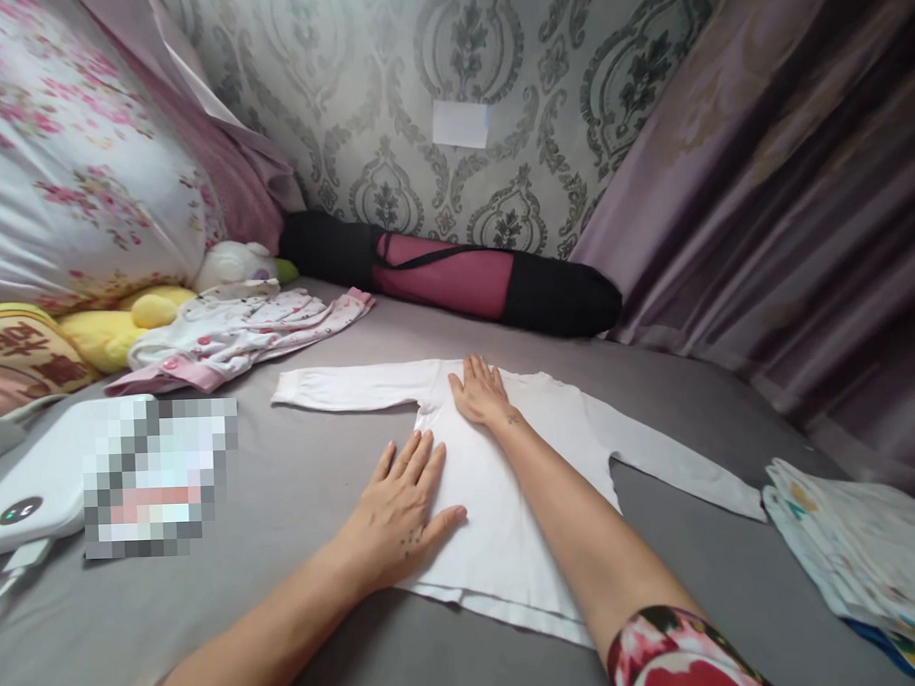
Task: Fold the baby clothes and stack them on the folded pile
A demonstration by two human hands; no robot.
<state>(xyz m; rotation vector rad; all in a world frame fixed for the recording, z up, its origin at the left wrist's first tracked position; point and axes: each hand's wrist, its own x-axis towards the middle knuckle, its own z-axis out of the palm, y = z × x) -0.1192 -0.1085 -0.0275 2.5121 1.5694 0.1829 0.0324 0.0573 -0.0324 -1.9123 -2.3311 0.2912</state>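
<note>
A small white long-sleeved shirt [501, 522] lies spread flat, its sleeves stretched out to both sides and its collar away from me. My left hand [404, 510] rests flat at the shirt's left side edge, fingers spread, partly on the cloth. Up near the collar, by the left shoulder, my right hand [480, 390] presses flat on the fabric with its fingers extended. Neither hand grips anything. My right forearm crosses over the shirt's front and hides part of it.
Folded clothes [870, 559] are stacked at the right. A white power bank [64, 467] with a cable lies left, beside a pixelated object [166, 473]. Behind are a patterned garment [239, 336], a yellow plush toy [119, 330] and a black-and-pink long bag [444, 273] along the wall.
</note>
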